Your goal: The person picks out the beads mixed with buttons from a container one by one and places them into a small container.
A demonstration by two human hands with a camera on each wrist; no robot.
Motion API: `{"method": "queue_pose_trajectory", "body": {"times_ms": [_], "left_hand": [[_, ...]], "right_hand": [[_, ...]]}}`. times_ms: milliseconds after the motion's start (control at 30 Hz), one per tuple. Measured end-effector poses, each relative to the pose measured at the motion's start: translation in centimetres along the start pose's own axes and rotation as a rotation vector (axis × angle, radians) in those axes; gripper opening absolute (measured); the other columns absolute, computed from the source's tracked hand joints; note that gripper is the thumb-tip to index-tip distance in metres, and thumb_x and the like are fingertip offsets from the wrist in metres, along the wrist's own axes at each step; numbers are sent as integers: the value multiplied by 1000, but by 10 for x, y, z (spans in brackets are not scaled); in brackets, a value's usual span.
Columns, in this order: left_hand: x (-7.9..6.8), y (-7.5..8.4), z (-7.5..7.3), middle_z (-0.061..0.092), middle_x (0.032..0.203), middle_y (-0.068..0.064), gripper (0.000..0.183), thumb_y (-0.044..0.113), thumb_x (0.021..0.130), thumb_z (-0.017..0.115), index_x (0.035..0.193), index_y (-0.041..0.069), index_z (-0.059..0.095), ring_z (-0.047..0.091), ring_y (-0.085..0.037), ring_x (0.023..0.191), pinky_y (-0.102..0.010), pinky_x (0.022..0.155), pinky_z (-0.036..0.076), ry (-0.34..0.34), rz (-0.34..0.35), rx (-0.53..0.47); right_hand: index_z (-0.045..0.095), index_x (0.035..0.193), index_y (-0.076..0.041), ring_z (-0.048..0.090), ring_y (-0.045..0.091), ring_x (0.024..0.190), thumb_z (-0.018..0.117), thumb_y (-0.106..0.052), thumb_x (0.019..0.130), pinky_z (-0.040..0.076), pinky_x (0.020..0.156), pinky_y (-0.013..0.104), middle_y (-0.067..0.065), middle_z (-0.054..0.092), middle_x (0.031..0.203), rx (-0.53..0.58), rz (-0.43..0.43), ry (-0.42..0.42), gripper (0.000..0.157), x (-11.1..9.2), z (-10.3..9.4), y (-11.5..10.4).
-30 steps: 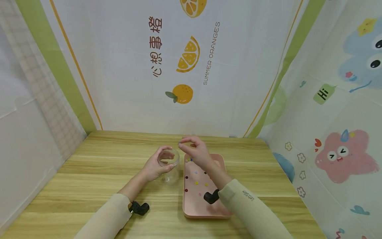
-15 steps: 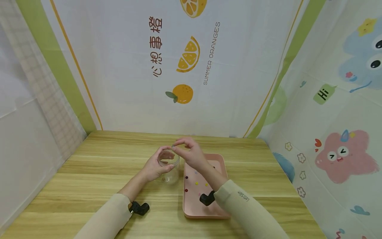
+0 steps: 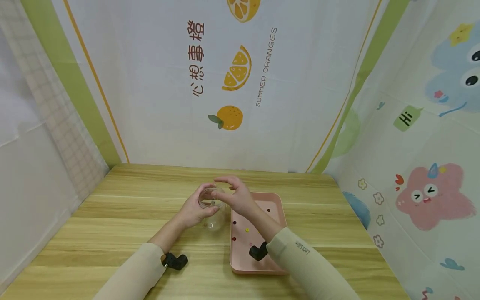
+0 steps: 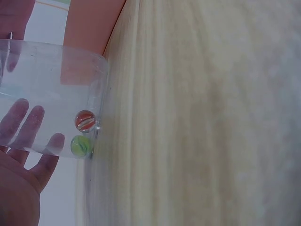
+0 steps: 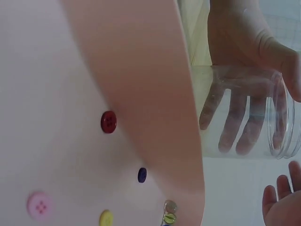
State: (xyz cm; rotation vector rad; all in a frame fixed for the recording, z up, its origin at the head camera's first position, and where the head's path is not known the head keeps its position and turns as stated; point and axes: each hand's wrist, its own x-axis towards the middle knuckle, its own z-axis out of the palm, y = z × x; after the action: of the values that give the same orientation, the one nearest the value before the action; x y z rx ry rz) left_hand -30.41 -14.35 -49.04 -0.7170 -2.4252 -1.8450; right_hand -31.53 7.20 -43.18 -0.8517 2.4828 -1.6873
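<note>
left hand (image 3: 196, 208) grips jar (image 3: 213, 223); we see two inside, orange marble (image 4: 85, 121) and green marble (image 4: 81, 146), at bottom. right hand (image 3: 238, 200) at jar's mouth, thumb and fingers apart, nothing seen held. pink tray (image 3: 241, 262) at right: marbles (image 5: 170, 206) remain along left wall, plus buttons (image 5: 108, 122).

Hd above — wrist views nr jar (image 4: 51, 89)
</note>
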Motion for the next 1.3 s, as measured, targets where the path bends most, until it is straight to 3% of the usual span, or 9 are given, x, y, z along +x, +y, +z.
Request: {"method": "queue_pose_trajectory", "body": {"times_ms": [167, 267, 500, 733, 1000, 1300], "left_hand": [[1, 2, 0, 62, 153, -23, 75, 12, 99, 80, 161, 3, 40, 60, -43, 139, -62, 112, 52, -8, 0, -11], [1, 3, 0, 63, 150, -23, 73, 12, 99, 80, 160, 4, 41, 61, -45, 138, -62, 112, 52, -13, 7, -26], [2, 2, 1, 65, 144, -26, 69, 7, 98, 80, 157, 8, 44, 62, -44, 135, -43, 105, 58, -11, 7, -38], [2, 0, 0, 64, 142, -31, 67, 6, 98, 80, 155, 6, 45, 63, -43, 133, -51, 107, 56, -3, 23, -29], [1, 1, 1, 61, 143, -35, 69, 4, 97, 79, 156, 5, 44, 57, -60, 133, -25, 95, 58, -14, 19, -74], [0, 0, 2, 61, 143, -35, 69, 4, 97, 79, 155, 5, 44, 60, -57, 132, -26, 96, 57, -5, 15, -52]], "right_hand": [[52, 163, -22, 36, 39, 161, 81, -38, 100, 31, 128, 65, 12, 41, 172, -13, 37, -24, 71, 1, -4, 3], [51, 164, -21, 35, 39, 162, 81, -33, 100, 30, 129, 65, 14, 38, 173, -9, 56, -11, 72, 0, -8, 3], [49, 165, -19, 33, 42, 162, 81, -27, 101, 29, 130, 65, 14, 38, 173, 19, 96, 17, 72, -4, -18, 6], [49, 165, -21, 32, 43, 162, 82, -34, 99, 29, 129, 66, 12, 38, 173, 15, 115, 31, 75, -9, -28, 15], [50, 164, -20, 36, 41, 160, 82, -32, 100, 33, 128, 65, 12, 41, 172, -4, 129, 61, 73, -15, -42, 26], [50, 161, -42, 50, 41, 151, 86, -39, 95, 48, 118, 64, 1, 48, 169, 8, 253, 95, 75, -24, -53, 36]]}}
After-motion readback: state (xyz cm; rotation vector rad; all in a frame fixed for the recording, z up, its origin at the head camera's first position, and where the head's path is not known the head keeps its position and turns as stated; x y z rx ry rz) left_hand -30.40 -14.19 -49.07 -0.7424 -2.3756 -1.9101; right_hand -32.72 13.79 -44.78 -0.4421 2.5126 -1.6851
